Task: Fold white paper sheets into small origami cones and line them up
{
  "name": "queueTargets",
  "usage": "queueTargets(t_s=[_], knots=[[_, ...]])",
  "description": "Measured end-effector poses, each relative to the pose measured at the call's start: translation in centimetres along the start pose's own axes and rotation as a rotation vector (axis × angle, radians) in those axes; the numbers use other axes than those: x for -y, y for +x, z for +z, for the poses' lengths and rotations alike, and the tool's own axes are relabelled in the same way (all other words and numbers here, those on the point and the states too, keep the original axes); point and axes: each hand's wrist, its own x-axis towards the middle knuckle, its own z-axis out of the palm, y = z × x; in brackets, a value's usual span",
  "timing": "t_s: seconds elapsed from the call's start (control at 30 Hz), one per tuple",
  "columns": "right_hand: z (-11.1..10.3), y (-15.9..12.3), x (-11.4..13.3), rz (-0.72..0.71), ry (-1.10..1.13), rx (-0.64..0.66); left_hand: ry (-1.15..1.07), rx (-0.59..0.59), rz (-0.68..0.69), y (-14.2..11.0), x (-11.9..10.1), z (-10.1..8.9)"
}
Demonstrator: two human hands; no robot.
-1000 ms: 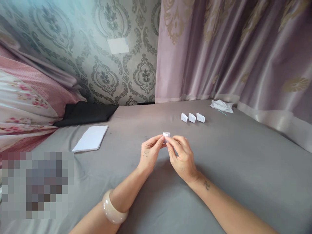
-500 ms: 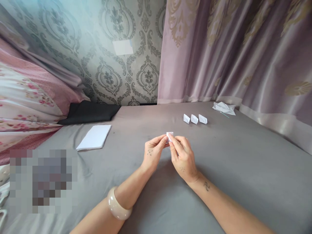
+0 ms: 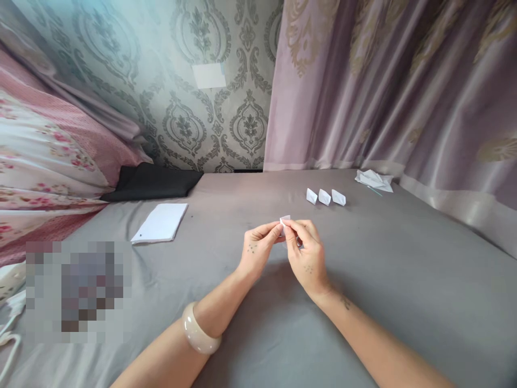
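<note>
Between my two hands is a small folded piece of white paper (image 3: 285,220), held above the grey sheet. My left hand (image 3: 259,248) pinches its left side between thumb and fingers. On the other side, my right hand (image 3: 306,253) grips the paper with thumb and forefinger. Fingers cover most of its lower part. Beyond my right hand, three small folded white paper shapes (image 3: 324,197) stand in a row on the sheet.
A stack of white paper (image 3: 160,222) lies to the left, with a black cloth (image 3: 155,182) behind it. Crumpled white paper (image 3: 374,180) rests at the far right by the curtain (image 3: 323,108). A blurred-out object (image 3: 92,291) is at the lower left, near a white cable (image 3: 12,350).
My fingers have shifted on the paper, and its top now looks turned and slightly opened. The whole view has moved a little. The three folded shapes stay in place.
</note>
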Motion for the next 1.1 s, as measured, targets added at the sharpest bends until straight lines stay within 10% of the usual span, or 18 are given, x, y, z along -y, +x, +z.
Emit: queueTargets(t_s=[0.33, 1.1], knots=[[-0.4, 0.9, 0.3, 0.213, 0.078, 0.012, 0.019, 0.055, -0.02, -0.2, 0.0, 0.2], [-1.4, 1.3, -0.1, 0.191, 0.052, 0.093, 0.083, 0.08, -0.003, 0.0, -0.1, 0.1]])
